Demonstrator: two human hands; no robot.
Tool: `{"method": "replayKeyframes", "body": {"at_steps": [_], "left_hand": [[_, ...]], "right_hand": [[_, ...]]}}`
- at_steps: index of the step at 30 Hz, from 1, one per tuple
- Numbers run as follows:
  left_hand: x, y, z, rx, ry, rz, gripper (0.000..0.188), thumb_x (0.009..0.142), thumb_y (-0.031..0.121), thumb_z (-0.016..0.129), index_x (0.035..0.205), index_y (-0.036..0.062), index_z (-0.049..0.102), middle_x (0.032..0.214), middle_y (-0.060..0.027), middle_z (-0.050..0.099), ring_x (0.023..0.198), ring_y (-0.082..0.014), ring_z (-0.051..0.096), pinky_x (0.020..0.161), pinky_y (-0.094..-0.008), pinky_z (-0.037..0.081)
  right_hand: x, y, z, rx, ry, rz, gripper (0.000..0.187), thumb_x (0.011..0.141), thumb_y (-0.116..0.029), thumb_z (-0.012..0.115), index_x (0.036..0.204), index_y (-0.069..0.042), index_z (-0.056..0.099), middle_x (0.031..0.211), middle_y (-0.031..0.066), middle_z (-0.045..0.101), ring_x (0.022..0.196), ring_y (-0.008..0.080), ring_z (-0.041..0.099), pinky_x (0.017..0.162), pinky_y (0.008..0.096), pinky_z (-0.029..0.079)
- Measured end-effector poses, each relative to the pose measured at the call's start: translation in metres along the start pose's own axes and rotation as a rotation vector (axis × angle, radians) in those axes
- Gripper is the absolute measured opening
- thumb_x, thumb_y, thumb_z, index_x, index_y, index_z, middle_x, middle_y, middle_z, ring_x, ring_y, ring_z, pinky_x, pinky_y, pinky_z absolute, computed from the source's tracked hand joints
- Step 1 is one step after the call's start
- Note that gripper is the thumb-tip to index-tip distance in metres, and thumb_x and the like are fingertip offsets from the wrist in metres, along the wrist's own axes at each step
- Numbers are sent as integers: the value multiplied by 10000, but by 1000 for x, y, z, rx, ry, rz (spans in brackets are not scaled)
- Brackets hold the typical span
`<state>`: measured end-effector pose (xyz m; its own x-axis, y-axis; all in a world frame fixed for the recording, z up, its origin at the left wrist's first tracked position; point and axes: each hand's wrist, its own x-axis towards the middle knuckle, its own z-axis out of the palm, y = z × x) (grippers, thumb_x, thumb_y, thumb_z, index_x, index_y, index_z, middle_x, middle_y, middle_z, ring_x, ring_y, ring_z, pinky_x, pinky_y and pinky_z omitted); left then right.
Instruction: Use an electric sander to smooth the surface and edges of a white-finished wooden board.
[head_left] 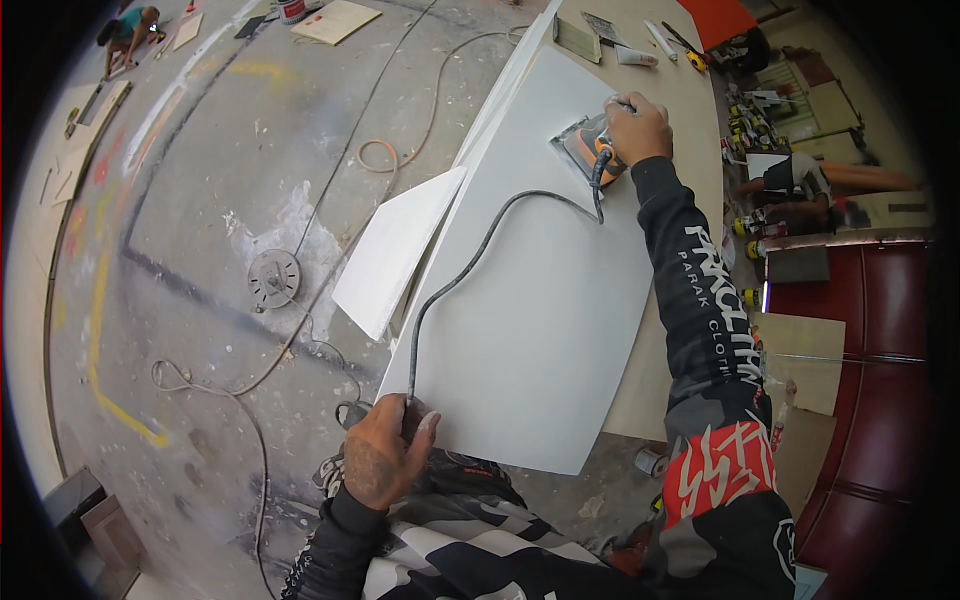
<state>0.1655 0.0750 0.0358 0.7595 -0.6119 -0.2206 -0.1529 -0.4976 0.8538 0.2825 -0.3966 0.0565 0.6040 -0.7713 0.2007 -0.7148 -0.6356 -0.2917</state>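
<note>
A large white panel [520, 330] lies on a pale wooden board [690, 120]. Near the panel's far right part, my right hand [640, 130] grips an orange and black electric sander [590, 148], whose pad rests on the white surface. The sander's dark power cord [475, 255] curves back across the panel to its near left corner. There my left hand [385, 450] is closed around the cord, the thumb pointing up along the panel's edge. My right palm and fingers cover the top of the sander.
Against the panel's left side leans a smaller white board [400, 250]. A cable reel [274, 280] and loose cords lie on the stained concrete floor. At the far end are a tube [636, 56] and a tape measure [697, 61]. Another person [130, 40] crouches at far left.
</note>
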Motion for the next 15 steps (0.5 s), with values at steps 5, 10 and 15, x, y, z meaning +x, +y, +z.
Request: {"method": "replayKeyframes", "body": {"at_steps": [5,10,15], "left_hand": [[0,-3,4,1,56,41,191,899,128,751,901,6,604,723,-136,638,584,-264,639,563,-359,492],[0,-5,6,1,11,-26,215,897,174,760,924,24,607,752,-143,660,630,-312,666,588,-390,518],[1,-3,6,32,78,36,179,897,130,753,891,15,616,703,-126,645,573,-249,645,555,-343,491]], "right_hand": [[-18,0,1,60,83,-65,337,877,-425,653,1096,-185,745,1157,186,659,1140,369,611,1002,428,487],[-5,-2,-1,-14,52,-12,320,877,-431,641,1113,-238,740,1219,148,627,1157,370,593,1030,425,474],[-5,2,3,-9,9,-73,323,876,-449,630,1137,-289,732,1291,123,592,1172,373,584,1050,424,465]]}}
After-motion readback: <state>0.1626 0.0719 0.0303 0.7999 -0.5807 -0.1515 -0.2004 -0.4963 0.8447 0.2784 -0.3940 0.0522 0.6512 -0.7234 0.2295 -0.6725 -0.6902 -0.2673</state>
